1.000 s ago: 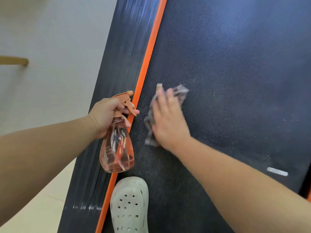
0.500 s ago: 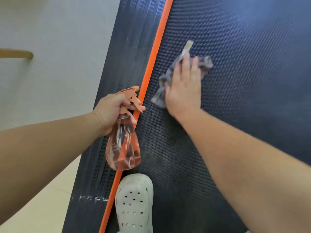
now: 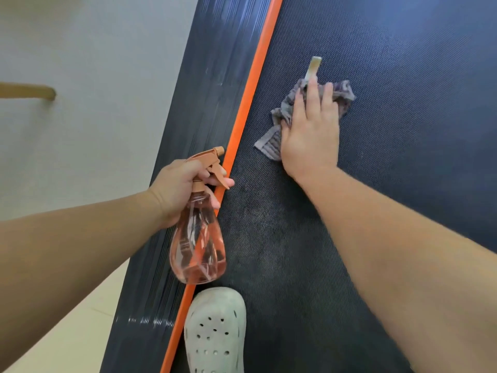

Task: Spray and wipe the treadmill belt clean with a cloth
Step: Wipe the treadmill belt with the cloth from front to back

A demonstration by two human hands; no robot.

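as fingers (image 3: 313,96) of the right hand (image 3: 309,141) press flat, cloth (image 3: 345,96) lies beneath.

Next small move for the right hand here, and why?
Probably pull the cloth toward the shoe, across the mottled grey patch of belt. The right hand lies flat on the cloth beyond that patch, which looks smeared, and the left hand holds the spray bottle aside.
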